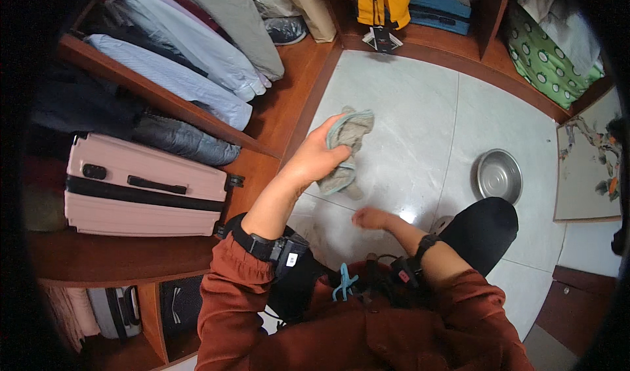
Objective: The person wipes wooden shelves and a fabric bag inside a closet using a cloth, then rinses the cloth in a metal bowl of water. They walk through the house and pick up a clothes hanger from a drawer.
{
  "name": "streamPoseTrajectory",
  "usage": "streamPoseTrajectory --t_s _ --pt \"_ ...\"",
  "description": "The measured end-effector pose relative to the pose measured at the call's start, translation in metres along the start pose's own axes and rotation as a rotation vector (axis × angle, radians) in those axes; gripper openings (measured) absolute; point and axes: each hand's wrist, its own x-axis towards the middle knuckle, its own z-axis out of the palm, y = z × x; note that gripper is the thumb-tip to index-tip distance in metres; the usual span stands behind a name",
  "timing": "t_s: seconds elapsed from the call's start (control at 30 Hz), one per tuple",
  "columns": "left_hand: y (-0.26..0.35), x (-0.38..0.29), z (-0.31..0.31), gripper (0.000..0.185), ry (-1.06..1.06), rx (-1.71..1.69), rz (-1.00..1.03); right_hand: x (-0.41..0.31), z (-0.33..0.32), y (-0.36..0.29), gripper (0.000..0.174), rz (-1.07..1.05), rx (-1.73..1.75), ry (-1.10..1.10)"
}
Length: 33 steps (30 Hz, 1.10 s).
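Observation:
My left hand (322,152) grips a crumpled grey-green cleaning cloth (362,125) with pale blue edging. The cloth hangs above the light tiled floor (393,95), with folds on both sides of my thumb. Lower and to the right, my right hand (371,218) is loosely curled over the tiles, apart from the cloth, and nothing shows in it. A round stainless steel basin (499,176) stands on the floor beyond my bent knee (482,233). The floor looks wet or smeared in places near my hands.
On the left, an open wooden wardrobe (295,100) holds hanging shirts (192,56) and a pink suitcase (147,189). A yellow garment (384,1) hangs at the back. A green patterned bag (541,60) and a painted panel (590,159) are at the right.

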Motion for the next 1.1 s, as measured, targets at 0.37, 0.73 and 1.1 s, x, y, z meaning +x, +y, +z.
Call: streamPoseTrajectory --t_s 0.37,0.73,1.1 --pt "-0.014 0.054 0.009 0.053 0.048 -0.039 0.088 -0.047 -0.096 -0.056 0.025 -0.052 0.604 0.675" --pt "-0.008 0.063 -0.028 0.056 -0.176 -0.359 -0.217 -0.008 0.08 0.078 0.032 0.227 0.061 -0.807" --pt "-0.058 0.25 -0.07 0.057 -0.209 -0.046 -0.111 0.054 -0.063 0.069 0.034 0.369 0.088 -0.831"
